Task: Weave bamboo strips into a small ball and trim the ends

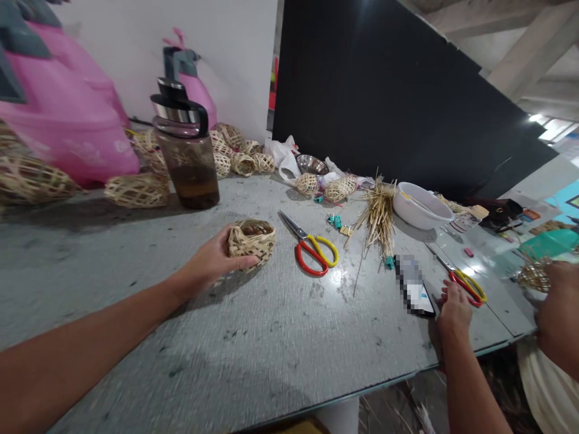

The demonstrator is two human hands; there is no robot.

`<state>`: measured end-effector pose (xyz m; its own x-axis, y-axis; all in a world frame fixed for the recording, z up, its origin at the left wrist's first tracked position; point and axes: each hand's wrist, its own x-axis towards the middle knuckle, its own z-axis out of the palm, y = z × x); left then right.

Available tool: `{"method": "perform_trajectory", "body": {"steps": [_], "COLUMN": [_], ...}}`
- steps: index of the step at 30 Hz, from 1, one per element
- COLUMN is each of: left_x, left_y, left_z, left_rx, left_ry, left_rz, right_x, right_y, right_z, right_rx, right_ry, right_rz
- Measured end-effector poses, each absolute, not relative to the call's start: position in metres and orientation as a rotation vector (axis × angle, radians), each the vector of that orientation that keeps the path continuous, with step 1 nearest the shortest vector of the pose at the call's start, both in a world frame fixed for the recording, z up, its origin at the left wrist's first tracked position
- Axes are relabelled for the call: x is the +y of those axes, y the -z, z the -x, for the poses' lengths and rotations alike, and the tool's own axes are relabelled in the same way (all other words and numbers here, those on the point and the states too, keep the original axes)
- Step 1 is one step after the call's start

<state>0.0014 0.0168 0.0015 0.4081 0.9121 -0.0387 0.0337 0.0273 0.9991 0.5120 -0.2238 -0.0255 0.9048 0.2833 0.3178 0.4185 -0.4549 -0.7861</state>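
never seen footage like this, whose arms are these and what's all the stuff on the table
No machine here: one camera on a person's head looks down at their own bare hands. The left hand cups a small woven basket on the grey table. The right hand lies open beside a phone and one pair of scissors. Another pair, bamboo strips, a white bowl and a bottle sit around. The blurred hand at the far right is someone else's.

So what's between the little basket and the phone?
Red-and-yellow scissors lie on the table between the little basket and the phone, seen in the head view.
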Motion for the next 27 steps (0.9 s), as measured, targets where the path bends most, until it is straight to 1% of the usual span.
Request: {"method": "perform_trajectory", "body": {"steps": [8,13,15,20,27], "left_x": [0.015,0.016,0.016,0.016,0.019], "left_y": [-0.007,-0.003,-0.003,-0.003,0.006], "left_z": [-0.005,-0.004,-0.003,-0.003,-0.002], "left_rx": [0.924,0.922,0.922,0.918,0.817], "left_ry": [-0.858,-0.858,-0.862,-0.879,-0.944], "left_rz": [-1.377,-1.381,-1.377,-1.381,-1.394], "right_x": [-0.224,-0.212,-0.205,-0.193,-0.203], "right_y": [0.03,0.027,0.022,0.012,0.024], "right_z": [-0.5,-0.493,-0.491,-0.487,-0.491], "right_rx": [-0.77,-0.852,-0.818,-0.764,-0.775], "right_ry": [0.11,0.024,-0.008,-0.077,0.011], "right_rz": [2.427,2.861,2.95,2.971,2.923]}}
